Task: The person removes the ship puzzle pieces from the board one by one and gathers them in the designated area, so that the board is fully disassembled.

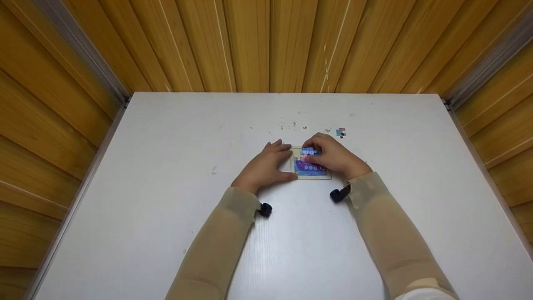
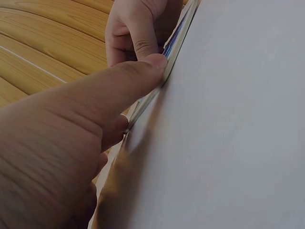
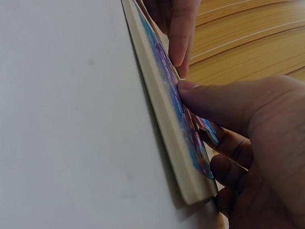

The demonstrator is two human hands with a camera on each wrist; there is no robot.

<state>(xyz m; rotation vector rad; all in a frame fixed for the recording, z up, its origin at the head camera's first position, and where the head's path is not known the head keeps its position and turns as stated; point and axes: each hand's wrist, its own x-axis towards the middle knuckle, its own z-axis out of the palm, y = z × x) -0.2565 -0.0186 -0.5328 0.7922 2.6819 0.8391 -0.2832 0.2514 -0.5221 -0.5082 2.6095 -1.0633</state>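
Note:
A small jigsaw puzzle in a pale wooden frame (image 1: 313, 178) lies on the white table, showing a purple and blue picture. My left hand (image 1: 267, 166) rests at its left side with fingers spread; the thumb (image 2: 151, 63) touches the frame's near left corner and a fingertip is at the upper left. Over the puzzle's upper part, my right hand (image 1: 333, 155) pinches a blue and pink puzzle piece (image 3: 208, 130) between thumb and fingers. That piece sits tilted above the picture in the right wrist view. Bare pale backing shows at the frame's upper left.
Another puzzle piece (image 1: 340, 131), light blue with some red, lies on the table (image 1: 166, 137) beyond my right hand. Small dark marks dot the surface behind the frame. Wood-patterned panels (image 1: 250, 46) stand along the back and sides.

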